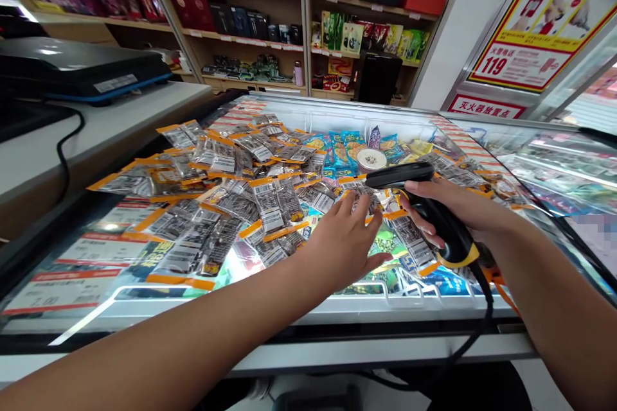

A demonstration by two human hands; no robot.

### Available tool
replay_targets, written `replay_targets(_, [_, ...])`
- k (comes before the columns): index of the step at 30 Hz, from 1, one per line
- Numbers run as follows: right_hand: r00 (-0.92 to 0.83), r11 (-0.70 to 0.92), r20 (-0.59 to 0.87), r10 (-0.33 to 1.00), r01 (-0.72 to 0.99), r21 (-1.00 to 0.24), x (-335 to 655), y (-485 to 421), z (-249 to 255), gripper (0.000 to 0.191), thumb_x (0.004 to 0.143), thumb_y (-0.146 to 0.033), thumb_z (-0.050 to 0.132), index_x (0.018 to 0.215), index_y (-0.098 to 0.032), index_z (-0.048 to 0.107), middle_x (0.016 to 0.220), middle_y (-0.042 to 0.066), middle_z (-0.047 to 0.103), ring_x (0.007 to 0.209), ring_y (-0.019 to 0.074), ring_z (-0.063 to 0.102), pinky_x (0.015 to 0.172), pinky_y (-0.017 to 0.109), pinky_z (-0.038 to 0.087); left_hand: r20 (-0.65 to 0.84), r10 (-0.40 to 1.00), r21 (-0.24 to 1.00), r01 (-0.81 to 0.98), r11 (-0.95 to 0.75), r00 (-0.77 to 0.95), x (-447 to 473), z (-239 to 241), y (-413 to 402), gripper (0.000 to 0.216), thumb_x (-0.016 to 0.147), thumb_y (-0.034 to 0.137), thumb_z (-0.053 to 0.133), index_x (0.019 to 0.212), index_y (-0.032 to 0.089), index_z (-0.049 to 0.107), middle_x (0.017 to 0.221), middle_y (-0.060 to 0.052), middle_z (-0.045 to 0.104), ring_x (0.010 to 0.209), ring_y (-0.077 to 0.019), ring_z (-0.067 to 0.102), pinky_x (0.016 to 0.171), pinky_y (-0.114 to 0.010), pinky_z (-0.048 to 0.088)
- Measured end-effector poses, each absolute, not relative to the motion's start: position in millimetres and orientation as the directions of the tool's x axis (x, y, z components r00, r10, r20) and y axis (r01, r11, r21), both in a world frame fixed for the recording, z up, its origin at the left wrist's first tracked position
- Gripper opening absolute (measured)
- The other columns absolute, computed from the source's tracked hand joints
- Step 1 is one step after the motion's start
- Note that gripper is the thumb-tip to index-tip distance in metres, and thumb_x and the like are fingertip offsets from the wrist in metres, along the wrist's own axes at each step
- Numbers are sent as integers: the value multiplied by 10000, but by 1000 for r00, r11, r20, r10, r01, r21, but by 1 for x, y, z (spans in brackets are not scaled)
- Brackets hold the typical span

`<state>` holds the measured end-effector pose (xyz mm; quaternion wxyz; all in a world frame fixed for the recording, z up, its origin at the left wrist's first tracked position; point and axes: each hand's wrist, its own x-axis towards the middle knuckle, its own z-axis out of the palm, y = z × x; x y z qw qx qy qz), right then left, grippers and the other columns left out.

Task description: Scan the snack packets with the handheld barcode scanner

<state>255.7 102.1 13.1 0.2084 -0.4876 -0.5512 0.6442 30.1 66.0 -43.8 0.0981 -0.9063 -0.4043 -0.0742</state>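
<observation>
Far-L counter: dark device w/ metal top (pixel 72 64) sits on the white counter (pixel 33 154); counter edge runs close along the freezer case (pixel 376 316), so mind it on your L.
Front-L top: price labels (pixel 91 247) lie flat nearer you than most of the heap; looks like the roomiest patch for your L arm.
Main heap: orange-edged pkts (pixel 272 209) overlap from far L to mid, many w/ barcode side up; some poke past the heap's L edge.
L hand: your L hand (pixel 340 244) is palm-down over the mid pkts, fingers apart, nothing clamped; can't tell if fingertips touch a pkt.
Scanner: black handheld scanner (pixel 446 225) points L, nose just beside a pkt's orange edge, near your L fingers.
R hand: your R hand (pixel 463 205) is closed round the scanner's handle.
Progress: scanner's up & aimed, so reading looks under way; which pkts are done vs. left, can't tell, no count or mark shows.
R spread: more pkts (pixel 446 167) lie beyond & R of the scanner, a thinner layer.
Near-R edge: scanner cord (pixel 484 298) drops over the case's front rim; tight btwn rim & your R forearm, so watch for snags.
</observation>
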Motion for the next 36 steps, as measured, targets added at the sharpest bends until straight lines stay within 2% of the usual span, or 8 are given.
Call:
replay_targets(4, [-356, -226, -313, 880, 266, -937, 260, 108, 13, 434, 903, -648, 641, 988, -226, 584, 662, 24, 669, 445, 184, 626, 395, 294, 489, 224, 760, -176, 792, -584, 610, 29, -40, 71, 662, 986, 668, 426, 1375, 160, 595, 1545, -196, 468, 1339, -407, 494, 1035, -533, 437])
replay_targets(8, [-131, -97, -158, 979, 382, -919, 269, 118, 7, 486, 875, -641, 691, 1153, -249, 615, 898, 85, 760, 494, 211, 679, 393, 326, 513, 241, 829, -265, 856, -445, 505, 19, -31, 83, 659, 995, 668, 395, 1140, 95, 688, 1201, -214, 663, 1174, -376, 569, 963, -500, 449])
replay_targets(10, [-105, -57, -116, 988, 451, -891, 273, 123, 3, 499, 867, -629, 711, 1196, -263, 630, 840, 73, 756, 495, 227, 687, 387, 326, 506, 269, 840, -286, 872, -397, 471, 15, -28, 88, 599, 1003, 621, 420, 1126, 99, 687, 1136, -201, 673, 1140, -367, 572, 925, -474, 456])
replay_targets(14, [-214, -1, -144, 966, 556, -831, 272, 123, 1, 468, 882, -646, 687, 1136, -254, 660, 682, 58, 720, 476, 240, 673, 390, 324, 483, 303, 754, -244, 812, -530, 583, 19, -30, 87, 483, 1013, 491, 481, 1300, 126, 615, 1410, -183, 575, 1291, -357, 521, 1048, -474, 410])
replay_targets(18, [-343, 56, -158, 926, 540, -840, 262, 117, 6, 505, 916, -696, 598, 1112, -237, 666, 829, 91, 767, 478, 212, 655, 421, 335, 491, 269, 600, -184, 651, -736, 754, 29, -41, 80, 552, 1024, 484, 476, 1463, 151, 495, 1607, -178, 408, 1493, -338, 363, 1210, -465, 274])
replay_targets(24, [-237, -16, -109, 965, 364, -931, 263, 117, 6, 443, 899, -666, 645, 1024, -244, 587, 797, 48, 715, 456, 173, 619, 405, 312, 501, 162, 639, -111, 658, -745, 752, 27, -43, 71, 759, 998, 666, 414, 1563, 159, 410, 1616, -218, 387, 1470, -379, 399, 1131, -485, 391])
replay_targets(28, [-278, -156, -233, 932, 272, -949, 265, 115, 10, 432, 903, -661, 640, 947, -238, 567, 630, -4, 599, 424, 150, 570, 379, 276, 460, 144, 745, -122, 758, -640, 652, 31, -40, 59, 915, 921, 772, 454, 1575, 132, 417, 1558, -248, 455, 1368, -408, 485, 1051, -506, 456])
replay_targets(36, [-426, -329, -405, 809, 243, -912, 261, 107, 16, 484, 894, -714, 598, 918, -230, 602, 591, 12, 619, 405, 154, 549, 379, 271, 434, 130, 742, -168, 752, -637, 657, 36, -50, 47, 1134, 867, 855, 423, 1549, -51, 397, 1645, -317, 290, 1490, -436, 342, 1159, -499, 377])
